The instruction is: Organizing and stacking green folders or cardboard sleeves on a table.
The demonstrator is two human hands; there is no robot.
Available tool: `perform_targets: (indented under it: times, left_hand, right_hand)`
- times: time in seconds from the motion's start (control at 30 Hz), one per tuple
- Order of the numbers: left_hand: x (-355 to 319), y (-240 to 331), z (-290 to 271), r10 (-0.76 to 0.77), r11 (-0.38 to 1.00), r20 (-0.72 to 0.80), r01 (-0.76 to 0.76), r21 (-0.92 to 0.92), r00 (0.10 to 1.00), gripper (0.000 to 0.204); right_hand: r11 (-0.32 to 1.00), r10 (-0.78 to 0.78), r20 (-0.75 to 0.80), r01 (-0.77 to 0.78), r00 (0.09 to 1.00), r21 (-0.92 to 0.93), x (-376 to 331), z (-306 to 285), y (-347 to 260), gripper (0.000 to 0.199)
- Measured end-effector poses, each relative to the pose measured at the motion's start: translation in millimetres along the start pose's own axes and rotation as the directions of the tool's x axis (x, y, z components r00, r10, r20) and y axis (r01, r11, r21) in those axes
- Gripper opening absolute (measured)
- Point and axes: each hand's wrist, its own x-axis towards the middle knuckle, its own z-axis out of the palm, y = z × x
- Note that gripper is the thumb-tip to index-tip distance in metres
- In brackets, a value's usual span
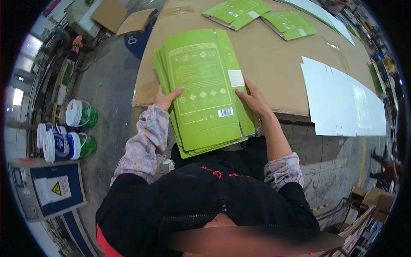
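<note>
Between my two hands is a stack of flat green printed cardboard box blanks, its near end jutting past the table's front edge toward my body. My left hand grips the left side, thumb on the top sheet and fingers out of sight beneath. On the opposite side my right hand holds the edge near a white patch, thumb resting on top. The sheets are slightly fanned, with several layers showing at the left and near edges.
The brown-covered table bears more green blanks at the far side. White sheets overhang its right front edge. Several paint-type buckets stand on the floor at left, by a blue-and-grey machine cabinet. Cardboard boxes lie at lower right.
</note>
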Motion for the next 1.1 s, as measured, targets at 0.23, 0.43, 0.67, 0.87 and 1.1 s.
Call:
perform_targets:
  times: [0.23, 0.43, 0.67, 0.87, 1.1]
  left_hand:
    - [31.8, -56.2, -20.0, -0.015, 0.942, 0.041, 0.0, 0.336, 0.999, 0.08]
    - [46.7, -48.5, 41.6, -0.093, 0.988, 0.268, 0.056, 0.142, 0.959, 0.072]
    - [48.4, -41.5, 62.2, -0.185, 0.983, 0.313, 0.173, 0.068, 0.932, 0.067]
    - [28.8, -14.9, 94.7, 0.104, 0.983, 0.374, -0.153, 0.105, 0.922, 0.068]
    - [39.1, -50.2, 87.9, 0.177, 0.965, 0.337, -0.23, 0.125, 0.925, 0.067]
  right_hand:
    - [0.988, 0.138, -0.02, -0.137, 0.99, 0.066, -24.0, -12.4, 48.2, 0.067]
    - [0.992, 0.024, -0.075, -0.014, 0.997, 0.128, -60.8, -52.5, 48.1, 0.069]
    - [0.99, 0.137, -0.27, -0.139, 0.953, 0.011, -87.3, -50.1, 44.9, 0.067]
    - [0.99, 0.117, -0.305, -0.086, 0.945, 0.114, -93.1, -52.8, 45.2, 0.066]
    - [0.973, 0.202, -0.434, -0.232, 0.878, -0.017, -96.3, -46.1, 54.5, 0.074]
